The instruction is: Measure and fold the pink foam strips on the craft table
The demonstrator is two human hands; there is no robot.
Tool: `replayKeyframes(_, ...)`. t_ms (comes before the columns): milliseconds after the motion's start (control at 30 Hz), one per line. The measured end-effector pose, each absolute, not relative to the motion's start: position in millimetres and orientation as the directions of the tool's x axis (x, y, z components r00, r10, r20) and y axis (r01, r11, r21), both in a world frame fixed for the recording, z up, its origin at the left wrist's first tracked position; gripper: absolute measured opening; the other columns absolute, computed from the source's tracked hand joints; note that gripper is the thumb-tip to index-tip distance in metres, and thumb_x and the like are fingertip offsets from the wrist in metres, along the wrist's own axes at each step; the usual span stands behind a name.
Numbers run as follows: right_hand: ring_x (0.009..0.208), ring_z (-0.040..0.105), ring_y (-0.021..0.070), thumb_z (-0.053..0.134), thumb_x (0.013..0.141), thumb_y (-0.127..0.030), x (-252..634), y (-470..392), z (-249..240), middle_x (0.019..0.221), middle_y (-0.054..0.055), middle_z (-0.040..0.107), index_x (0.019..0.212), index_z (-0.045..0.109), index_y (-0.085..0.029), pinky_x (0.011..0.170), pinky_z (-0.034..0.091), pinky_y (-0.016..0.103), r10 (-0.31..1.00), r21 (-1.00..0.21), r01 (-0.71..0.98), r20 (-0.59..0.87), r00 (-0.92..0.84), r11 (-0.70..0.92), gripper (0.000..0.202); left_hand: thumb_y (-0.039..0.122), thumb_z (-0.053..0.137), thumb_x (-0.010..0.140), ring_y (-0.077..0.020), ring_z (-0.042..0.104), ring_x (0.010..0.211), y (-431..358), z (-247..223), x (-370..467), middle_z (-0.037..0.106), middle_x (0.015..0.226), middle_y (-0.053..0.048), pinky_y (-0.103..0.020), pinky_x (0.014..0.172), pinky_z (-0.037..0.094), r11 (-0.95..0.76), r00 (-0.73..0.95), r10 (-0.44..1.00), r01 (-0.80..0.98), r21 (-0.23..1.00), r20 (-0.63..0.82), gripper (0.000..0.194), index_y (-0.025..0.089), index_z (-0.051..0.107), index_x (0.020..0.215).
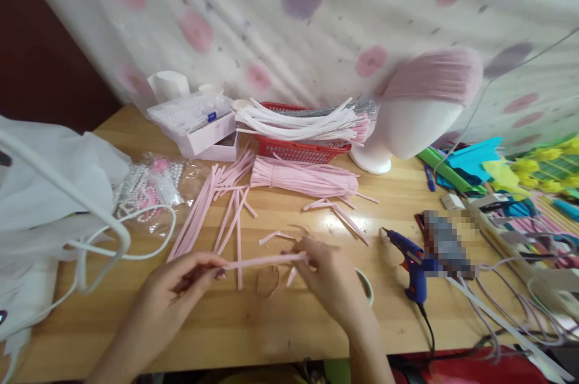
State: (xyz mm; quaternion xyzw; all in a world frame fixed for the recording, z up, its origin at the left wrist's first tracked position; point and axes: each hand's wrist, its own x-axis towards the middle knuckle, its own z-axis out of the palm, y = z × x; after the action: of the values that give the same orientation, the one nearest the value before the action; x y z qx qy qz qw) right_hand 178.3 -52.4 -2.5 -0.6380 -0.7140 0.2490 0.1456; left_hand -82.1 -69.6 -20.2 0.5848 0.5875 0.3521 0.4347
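The left hand [181, 281] is pinching one end of a pink strip [266, 261] between thumb and fingers, and the right hand [335, 287] is gripping the other end. The strip is stretching nearly straight between them, above the near middle of the table [253, 336]. If the hands are pulling unevenly, it could be slipping from one pinch or kinking. Loose strips [196, 215] are lying just beyond the left hand, so its fingers could be catching and scattering them. A glue gun [416, 269] is lying on the right, its nozzle pointing far and left; a wide swing of the right hand could be brushing it, risking a burn if it is heating, which I cannot tell.
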Motion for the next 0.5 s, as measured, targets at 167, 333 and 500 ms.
replayKeyframes(167, 0.076, 0.067, 0.0219, 0.06, 0.091, -0.018, 190.2, -7.0, -14.0, 0.08, 0.006, 0.074, 0.112, 0.067, -0.018, 0.061, 0.035, 0.025, 0.987, -0.41, 0.911, -0.16, -0.021, -0.047, 0.021, 0.055, 0.066, 0.08, -0.0108, 0.052, 0.045, -77.7, -26.7, -90.4, 0.07, 0.067, 0.0, -0.018, 0.041, 0.042, 0.236, -0.107, 0.971, 0.255, 0.938, -0.215, 0.035, 0.022, 0.067, 0.092)
replayKeyframes(333, 0.069, 0.063, 0.0204, 0.057, 0.091, -0.017, 186.3, 5.6, -24.2, 0.073, 0.006, 0.07, 0.087, 0.068, -0.016, 0.059, 0.033, 0.025, 0.992, -0.382, 0.923, -0.13, 0.001, -0.051, 0.012, 0.054, 0.066, 0.079, -0.0098, 0.051, 0.042, -87.0, -28.0, -59.8, 0.07, 0.07, -0.001, -0.017, 0.034, 0.037, 0.414, 0.14, 0.888, 0.166, 0.895, -0.437, 0.036, 0.02, 0.066, 0.089)
replayKeyframes(500, 0.061, 0.061, 0.0182, 0.052, 0.095, -0.028, 181.6, -25.0, -17.9, 0.066, 0.002, 0.066, 0.09, 0.069, -0.018, 0.056, 0.036, 0.024, 1.0, -0.428, 0.904, -0.007, -0.002, -0.002, 0.02, 0.056, 0.077, 0.069, -0.0115, 0.057, 0.047, -77.3, -24.4, -22.5, 0.071, 0.082, -0.006, -0.023, 0.039, 0.049, 0.555, 0.254, 0.814, -0.076, 0.828, -0.523, 0.063, 0.015, 0.065, 0.115)
